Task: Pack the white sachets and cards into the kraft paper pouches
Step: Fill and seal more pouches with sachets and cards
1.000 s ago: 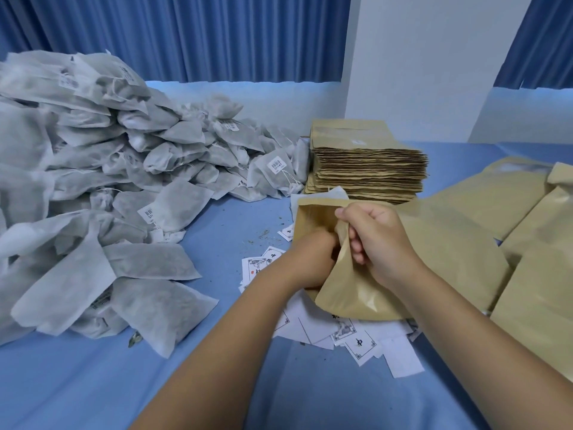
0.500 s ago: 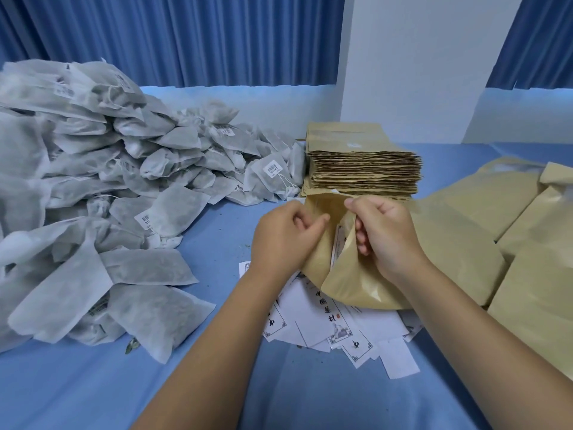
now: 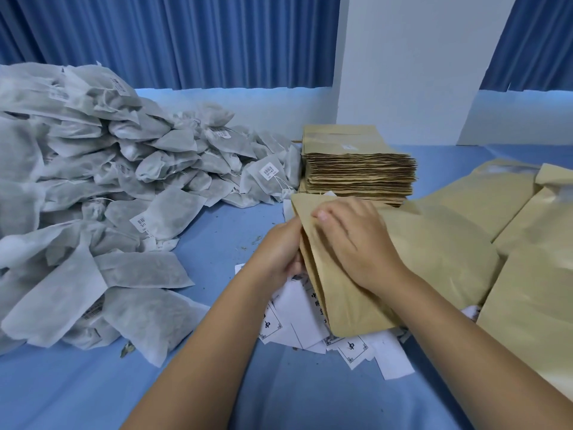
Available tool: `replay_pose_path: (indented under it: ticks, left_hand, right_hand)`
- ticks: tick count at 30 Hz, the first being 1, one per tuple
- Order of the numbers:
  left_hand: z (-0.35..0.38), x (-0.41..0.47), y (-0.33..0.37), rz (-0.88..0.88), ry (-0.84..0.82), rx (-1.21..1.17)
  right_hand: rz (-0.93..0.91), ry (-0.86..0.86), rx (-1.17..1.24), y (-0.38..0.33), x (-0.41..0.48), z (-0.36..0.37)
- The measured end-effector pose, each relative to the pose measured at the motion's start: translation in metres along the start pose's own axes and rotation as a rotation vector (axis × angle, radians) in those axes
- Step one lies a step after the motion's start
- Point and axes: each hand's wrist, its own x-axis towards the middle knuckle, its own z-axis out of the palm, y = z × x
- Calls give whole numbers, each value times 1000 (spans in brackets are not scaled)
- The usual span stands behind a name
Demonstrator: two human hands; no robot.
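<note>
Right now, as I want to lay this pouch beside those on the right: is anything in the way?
Nothing visible. The kraft pouch, gripped by the left hand with the right hand resting on it, lies against the nearest pouch on the right.

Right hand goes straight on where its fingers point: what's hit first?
The right hand lies on the kraft pouch; past its top corner, likely the labelled white sachet, though depth is unclear.

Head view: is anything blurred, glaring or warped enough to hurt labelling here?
Head view: the left hand, right hand and the kraft pouch between them are motion-smeared; the sachet pile and pouch stack look fairly sharp; light is even, shadows faint; mild sheen on the filled pouches at right; wide-angle bending tilts the white pillar.
</note>
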Motion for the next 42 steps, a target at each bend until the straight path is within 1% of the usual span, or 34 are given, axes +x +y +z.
replay_pose_path:
  ticks: [2,4,6,8,10,11,13,15,18,20,22,23,24,26,28,30,31,32,33,34,35,38,40,42]
  left_hand:
    - [-1,-2,3,-62,-36,-206]
    - [-2,-1,5,-116,-106,-333]
    - [0,-4,7,-118,-172,-314]
    - [2,-7,6,-123,-253,-248]
    - [5,-8,2,-88,-304,-142]
    - [7,-7,0,-41,-289,-71]
    - [12,-6,-3,89,-190,77]
    - [15,-5,-4,251,-97,131]
    - [13,-6,0,477,10,76]
    - [11,-8,5,509,98,-99]
    - [8,-7,8,498,211,-313]
    - [6,-5,9,499,272,-403]
    - [3,-4,10,499,322,-483]
    - [-3,0,12,463,413,-625]
    - [-9,3,13,370,503,-700]
    - [-12,4,10,310,523,-749]
    - [-12,4,8,295,511,-769]
    - [-12,5,7,283,502,-777]
    - [-12,6,6,274,498,-769]
    - [-11,6,6,271,498,-752]
    - [-10,6,5,276,498,-731]
    - [-8,5,6,298,453,-714]
    - [-9,5,6,313,360,-756]
    - [-9,4,8,309,235,-768]
  right_hand:
    - [-18,-92,-66,0,-1,3]
    - [-39,-117,-86,2,0,4]
    - [-54,-16,-1,-1,0,2]
    - [-61,154,99,-5,-1,0]
    - [-78,282,107,-6,-2,0]
    - [-83,321,92,-6,-2,0]
    - [-92,374,89,-4,-1,0]
    - [-135,447,78,-3,0,-1]
    - [-217,577,26,-1,1,-3]
    - [-246,603,15,-1,2,-2]
    - [-231,595,4,1,2,2]
    - [-186,579,21,1,1,5]
    - [-108,549,63,1,1,7]
    - [118,444,201,2,1,10]
    - [410,281,382,6,4,8]
    - [680,53,612,8,8,3]
    - [767,-70,740,10,9,2]
    - [814,-166,868,10,10,1]
    - [820,-226,977,9,9,0]
    - [791,-255,1029,8,9,0]
    - [750,-260,1032,8,9,0]
    - [680,-178,1032,5,9,0]
    - [653,-102,1055,4,9,0]
    - [633,-26,1063,4,9,-1]
